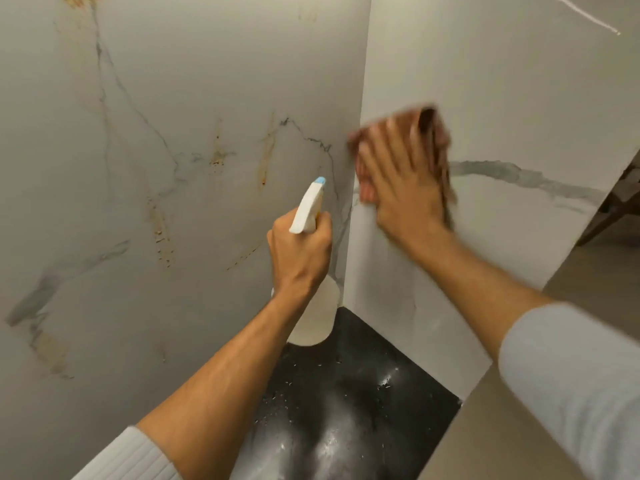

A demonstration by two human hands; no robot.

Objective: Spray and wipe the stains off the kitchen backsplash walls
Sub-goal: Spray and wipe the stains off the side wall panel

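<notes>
Two pale marble-veined backsplash walls met in an inside corner: the broad left wall [145, 161] carried orange-brown stains [161, 233] in streaks and flecks across its middle, and the narrower right wall [502, 98] ended at a free vertical edge on its right side, past which a beige floor [519, 410] and a dark wooden furniture leg [609, 209] showed. A glossy black countertop [349, 403] filled the base of the corner, speckled with small light crumbs, its surface otherwise open between the two forearms. The left wall had wide free room to the left of the bottle.

The right hand [401, 181], fingers spread flat and pointing up and to the left, pressed a reddish-brown cleaning cloth [436, 140] against the right wall just beside the corner seam; both were motion-blurred. The cloth's edges showed beyond the fingertips and along the hand's right side.

The left hand [299, 254] was wrapped closed around the neck of a white plastic spray bottle [308, 209]. The bottle stood nearly upright, its long axis tilted slightly, its round body [317, 317] hanging below the wrist above the countertop. Its light-blue nozzle tip [320, 180] pointed up and away toward the left wall near the corner, close to the wall surface; whether it touched could not be told.
</notes>
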